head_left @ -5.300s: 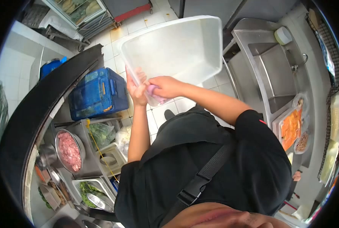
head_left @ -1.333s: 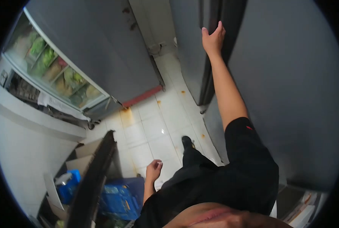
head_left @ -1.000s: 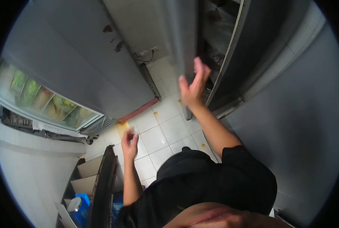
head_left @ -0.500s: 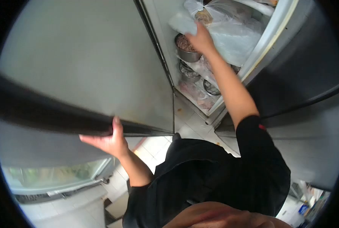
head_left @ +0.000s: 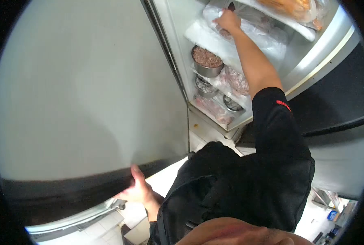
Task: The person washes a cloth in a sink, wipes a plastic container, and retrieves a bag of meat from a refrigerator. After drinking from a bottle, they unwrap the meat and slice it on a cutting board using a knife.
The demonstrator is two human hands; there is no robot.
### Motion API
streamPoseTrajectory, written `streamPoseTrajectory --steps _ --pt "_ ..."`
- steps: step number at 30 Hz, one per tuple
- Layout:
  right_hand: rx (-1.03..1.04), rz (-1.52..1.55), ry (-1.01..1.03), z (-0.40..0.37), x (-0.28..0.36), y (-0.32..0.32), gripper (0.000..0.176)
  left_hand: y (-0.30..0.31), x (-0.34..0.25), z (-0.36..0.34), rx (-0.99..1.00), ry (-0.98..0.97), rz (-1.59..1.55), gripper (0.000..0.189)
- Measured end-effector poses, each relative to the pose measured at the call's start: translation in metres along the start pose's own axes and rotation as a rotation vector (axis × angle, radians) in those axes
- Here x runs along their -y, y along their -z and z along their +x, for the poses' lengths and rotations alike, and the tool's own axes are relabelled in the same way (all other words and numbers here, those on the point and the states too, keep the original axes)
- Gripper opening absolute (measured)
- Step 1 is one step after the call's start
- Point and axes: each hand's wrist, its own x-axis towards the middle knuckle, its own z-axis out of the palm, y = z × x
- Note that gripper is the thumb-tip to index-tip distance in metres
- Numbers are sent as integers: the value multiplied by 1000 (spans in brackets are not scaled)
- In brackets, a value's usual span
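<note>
My left hand (head_left: 137,188) grips the dark edge of a large grey refrigerator door (head_left: 80,102), thumb on the near face and fingers partly hidden behind. Inside the cabinet, my right hand (head_left: 229,21) is closed on a clear plastic bag (head_left: 253,30) lying on an upper shelf; its fingertips are partly hidden in the folds. What the bag contains is hard to make out. On the level below stands a round metal pot (head_left: 208,67) full of minced pinkish-brown food. Next to that pot lies a bag of frosty pink food (head_left: 235,79).
Lower down are smaller metal containers (head_left: 206,89) and bagged pink meat (head_left: 214,109). Orange food in a bag (head_left: 290,8) lies on the top shelf. A dark refrigerator panel (head_left: 333,90) stands on the right. The floor is white tile (head_left: 202,132).
My right hand has reached deeper and higher onto the plastic bag and closed on it. The door has swung wider, my left hand moving down with its edge. More of the cabinet shows.
</note>
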Motion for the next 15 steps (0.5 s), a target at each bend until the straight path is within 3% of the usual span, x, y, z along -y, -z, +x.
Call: streamPoseTrajectory --steps 1,2,4,5,7,8,9,10,11,12,13,14,15 --pt "-79 100 0 7 -4 -2 60 6 -9 -3 -69 -15 340 109" --pt "-67 82 11 6 -8 -3 60 -4 -42 11 -232 -148 -172 108" --pt "-222 259 -130 7 -5 1 52 -26 -82 19 -717 -514 -1042 52" --pt "-325 295 -85 -3 -4 4 38 -27 -83 9 -729 -504 -1042 52" --pt "-338 367 -102 -29 -2 16 30 -34 -71 -26 529 -386 -1021 51" --pt "-352 457 -129 -34 -1 19 24 -81 -73 -43 659 -175 -915 41" --pt "-338 502 -126 -34 -5 16 19 -138 -93 -67 835 178 -1209 43" --pt "-338 503 -136 -43 -6 15 19 -202 -92 -88 1077 368 -1428 45" --pt "-323 523 -94 -55 -7 16 18 -244 -101 -116 1168 678 -1557 50" --pt "-317 543 -38 -61 -5 22 16 -283 -109 -138 1176 962 -1700 52" --pt "-331 543 -32 -66 -1 27 16 -312 -125 -145 1216 1188 -1750 72" --pt "-273 560 -64 -75 1 30 15 -329 -140 -143 1226 1178 -1756 72" --pt "-216 574 -96 -80 1 35 13 -344 -154 -139 1125 1433 -1730 77"
